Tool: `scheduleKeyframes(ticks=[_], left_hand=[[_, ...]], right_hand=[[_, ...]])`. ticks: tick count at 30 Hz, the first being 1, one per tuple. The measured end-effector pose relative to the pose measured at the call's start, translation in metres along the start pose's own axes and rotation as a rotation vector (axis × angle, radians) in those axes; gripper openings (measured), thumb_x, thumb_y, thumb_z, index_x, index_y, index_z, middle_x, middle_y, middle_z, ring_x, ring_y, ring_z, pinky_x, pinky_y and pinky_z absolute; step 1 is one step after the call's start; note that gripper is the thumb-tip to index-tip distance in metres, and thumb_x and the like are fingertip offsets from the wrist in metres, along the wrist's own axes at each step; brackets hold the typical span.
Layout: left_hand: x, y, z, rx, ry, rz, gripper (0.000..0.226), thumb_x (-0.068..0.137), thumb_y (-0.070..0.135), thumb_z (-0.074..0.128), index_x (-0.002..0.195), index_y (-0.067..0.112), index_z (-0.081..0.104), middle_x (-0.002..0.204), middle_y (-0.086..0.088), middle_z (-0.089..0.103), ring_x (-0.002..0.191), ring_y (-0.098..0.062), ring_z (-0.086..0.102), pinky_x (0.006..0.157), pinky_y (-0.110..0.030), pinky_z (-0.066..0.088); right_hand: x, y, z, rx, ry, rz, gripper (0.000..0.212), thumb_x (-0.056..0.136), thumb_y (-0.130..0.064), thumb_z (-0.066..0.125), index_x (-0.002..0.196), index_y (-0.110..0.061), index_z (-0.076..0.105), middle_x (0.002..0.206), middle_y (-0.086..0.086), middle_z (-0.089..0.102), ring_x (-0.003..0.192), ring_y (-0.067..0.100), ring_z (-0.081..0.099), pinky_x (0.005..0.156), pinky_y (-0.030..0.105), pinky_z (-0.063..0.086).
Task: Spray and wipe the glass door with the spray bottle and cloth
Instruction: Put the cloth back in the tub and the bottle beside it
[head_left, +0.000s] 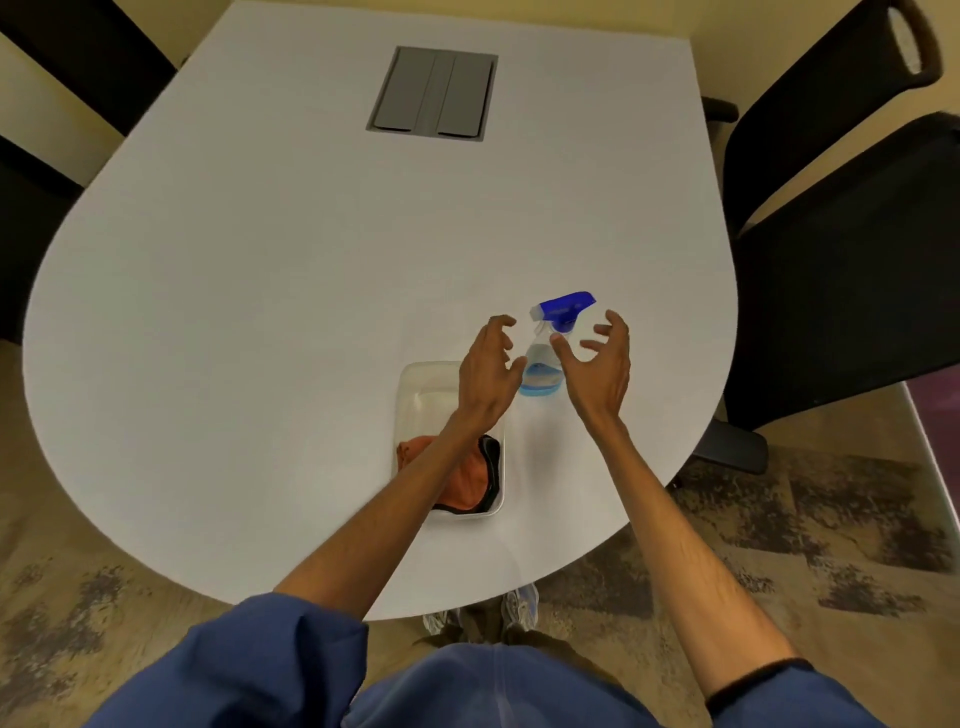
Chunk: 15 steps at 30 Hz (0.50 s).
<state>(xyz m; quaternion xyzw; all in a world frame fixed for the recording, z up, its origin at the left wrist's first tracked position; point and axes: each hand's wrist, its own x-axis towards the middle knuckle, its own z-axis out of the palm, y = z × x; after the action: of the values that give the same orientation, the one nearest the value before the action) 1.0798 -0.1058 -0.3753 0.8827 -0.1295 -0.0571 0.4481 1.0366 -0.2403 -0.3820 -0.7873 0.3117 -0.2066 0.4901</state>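
A clear spray bottle (545, 364) with a blue trigger head stands upright on the white table (260, 312), with a little pale liquid at its base. My left hand (488, 369) hovers just left of it, fingers spread and curled. On the bottle's other side my right hand (597, 364) is spread the same way, thumb close to the neck. Neither hand grips the bottle. An orange cloth (467, 483) with a dark edge lies in a white tray (415, 384), partly hidden under my left forearm. No glass door is in view.
A grey cable hatch (434, 93) is set into the far part of the table. Black office chairs (841, 249) stand at the right, and dark chairs at the left. Patterned carpet lies below, and my shoes show under the table's near edge.
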Motion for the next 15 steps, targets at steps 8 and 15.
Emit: scheduleKeyframes(ticks=[8, 15], left_hand=[[0.029, 0.004, 0.032, 0.065, -0.225, -0.145, 0.066, 0.090, 0.031, 0.070, 0.146, 0.013, 0.042, 0.149, -0.010, 0.047, 0.136, -0.026, 0.045, 0.111, -0.038, 0.038], [0.023, 0.007, 0.036, -0.004, -0.214, -0.152, 0.047, 0.100, 0.025, 0.054, 0.144, 0.012, 0.043, 0.146, -0.009, 0.050, 0.130, -0.027, 0.052, 0.107, -0.036, 0.041]], right_hand=[[0.018, -0.013, -0.001, 0.115, -0.202, -0.207, 0.090, 0.083, -0.016, 0.079, 0.154, -0.016, 0.024, 0.159, 0.002, 0.033, 0.143, 0.018, 0.038, 0.110, 0.020, 0.037], [0.012, -0.012, -0.005, 0.083, -0.129, -0.192, 0.056, 0.086, -0.009, 0.076, 0.135, -0.005, 0.048, 0.129, 0.012, 0.063, 0.118, 0.025, 0.062, 0.102, 0.036, 0.052]])
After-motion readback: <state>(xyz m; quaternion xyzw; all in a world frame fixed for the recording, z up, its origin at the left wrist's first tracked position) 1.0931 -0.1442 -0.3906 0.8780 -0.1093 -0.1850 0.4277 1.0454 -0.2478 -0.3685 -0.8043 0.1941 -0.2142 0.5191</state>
